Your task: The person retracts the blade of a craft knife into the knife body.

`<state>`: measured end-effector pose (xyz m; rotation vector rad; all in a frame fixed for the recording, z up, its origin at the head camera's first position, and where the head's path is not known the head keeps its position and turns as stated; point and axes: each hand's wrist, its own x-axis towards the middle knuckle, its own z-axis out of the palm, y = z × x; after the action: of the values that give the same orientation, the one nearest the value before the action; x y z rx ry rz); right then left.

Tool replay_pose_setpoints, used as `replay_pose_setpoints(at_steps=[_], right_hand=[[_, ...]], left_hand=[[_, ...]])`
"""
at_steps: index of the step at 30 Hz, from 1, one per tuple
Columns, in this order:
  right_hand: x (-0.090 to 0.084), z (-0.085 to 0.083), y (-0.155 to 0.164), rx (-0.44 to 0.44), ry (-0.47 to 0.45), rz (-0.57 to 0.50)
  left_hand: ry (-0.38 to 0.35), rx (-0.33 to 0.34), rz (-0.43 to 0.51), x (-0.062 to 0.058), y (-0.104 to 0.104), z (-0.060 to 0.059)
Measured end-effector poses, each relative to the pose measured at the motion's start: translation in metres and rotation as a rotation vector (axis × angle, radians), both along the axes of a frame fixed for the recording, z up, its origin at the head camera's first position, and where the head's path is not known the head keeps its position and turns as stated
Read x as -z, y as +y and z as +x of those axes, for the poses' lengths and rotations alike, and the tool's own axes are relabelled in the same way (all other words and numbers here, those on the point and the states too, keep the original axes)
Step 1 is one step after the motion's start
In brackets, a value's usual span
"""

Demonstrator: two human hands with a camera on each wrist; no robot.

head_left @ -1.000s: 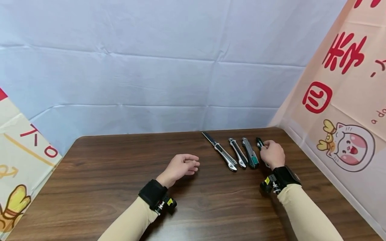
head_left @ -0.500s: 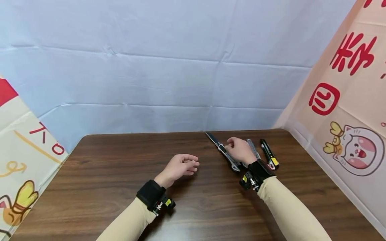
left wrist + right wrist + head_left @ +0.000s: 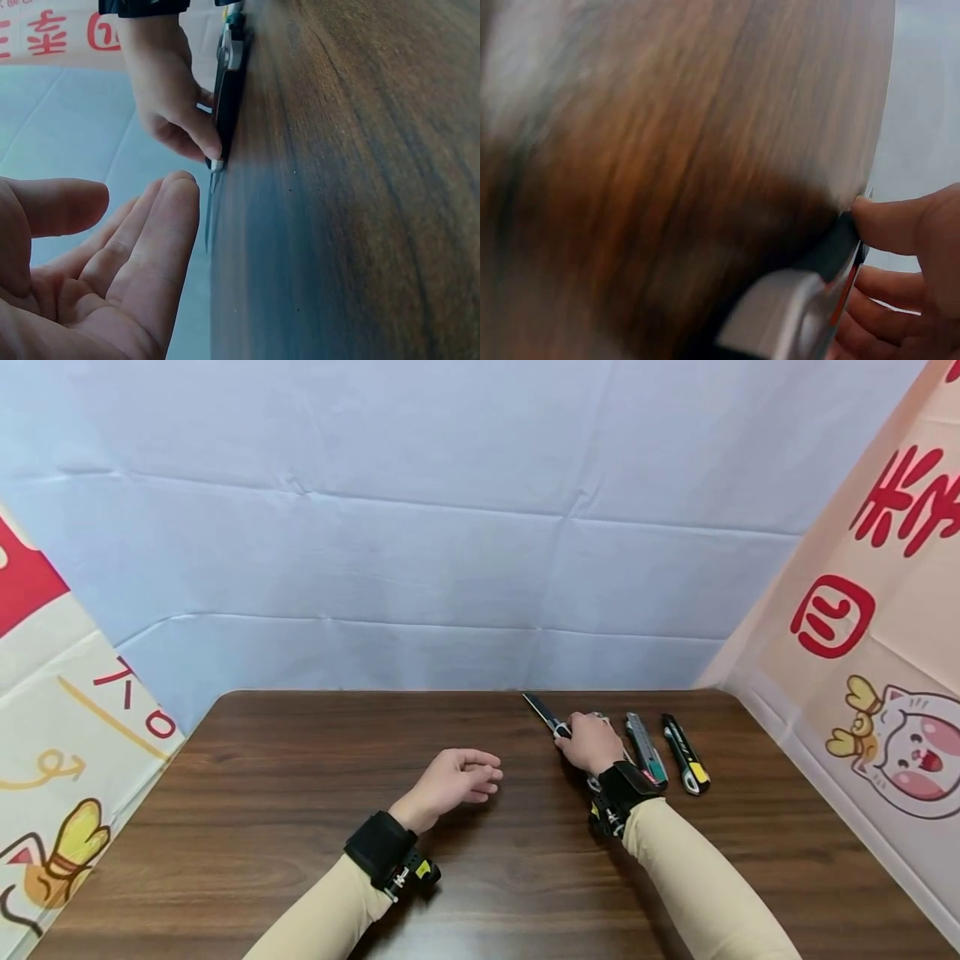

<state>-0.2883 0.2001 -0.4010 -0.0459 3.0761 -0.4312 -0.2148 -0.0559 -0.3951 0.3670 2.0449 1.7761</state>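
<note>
My right hand point(image 3: 592, 743) is at the leftmost utility knife point(image 3: 543, 711), whose long blade is out and points to the table's back edge. Thumb and fingers pinch the knife's handle point(image 3: 780, 307) from both sides, as the right wrist view shows. Another knife beside it is mostly covered by that hand. Further right lie a grey utility knife point(image 3: 647, 750) with a green end and a black utility knife point(image 3: 685, 756) with a yellow patch. My left hand point(image 3: 452, 782) hovers over the middle of the table, holding nothing, its fingers relaxed in the left wrist view.
The brown wooden table point(image 3: 285, 827) ends at a pale blue cloth backdrop point(image 3: 420, 660). Printed cloths hang at both sides, the right one point(image 3: 817, 693) close to the table's right edge. Each wrist wears a black strap point(image 3: 381, 845) with a small camera.
My right hand has left the black knife at the far right, moved left across the row, and taken hold of the leftmost knife. The left hand has barely moved.
</note>
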Motion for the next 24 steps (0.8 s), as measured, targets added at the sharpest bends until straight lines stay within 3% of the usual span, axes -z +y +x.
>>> replay_pose_setpoints(at_steps=[7, 15, 24], right_hand=[[-0.0006, -0.004, -0.0043, 0.069, -0.035, 0.013], [0.0009, -0.0076, -0.0025, 0.066, -0.048, -0.022], [0.0005, -0.002, -0.0091, 0.017, 0.044, -0.065]], left_hand=[[-0.015, -0.006, 0.003, 0.0033, 0.0004, -0.0014], [-0.017, 0.005, 0.014, 0.0061, 0.0022, -0.001], [-0.029, 0.004, 0.018, 0.005, 0.0054, -0.0013]])
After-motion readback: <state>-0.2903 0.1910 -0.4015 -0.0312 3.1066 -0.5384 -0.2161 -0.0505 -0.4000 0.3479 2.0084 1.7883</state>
